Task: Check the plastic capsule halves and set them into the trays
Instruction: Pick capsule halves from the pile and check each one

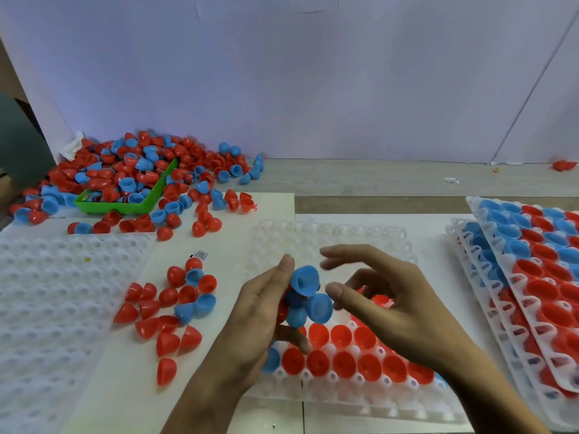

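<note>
My left hand (257, 314) grips a bunch of capsule halves, mostly blue (305, 292), with a red one partly hidden behind them. It holds them just above the white tray (332, 242) in front of me. My right hand (385, 296) hovers beside the bunch with its fingers spread and loosely bent, holding nothing. The near rows of the tray hold red halves (344, 360), open side up, and one blue half (271, 360) at the left end. A small loose group of red and blue halves (169, 308) lies on the white sheet to the left.
A big pile of red and blue halves (141, 170) spills over a green bin (131, 206) at the back left. An unfilled white tray (47, 292) lies at the left. Filled trays (539, 270) are stacked, tilted, at the right. A pale wall stands behind.
</note>
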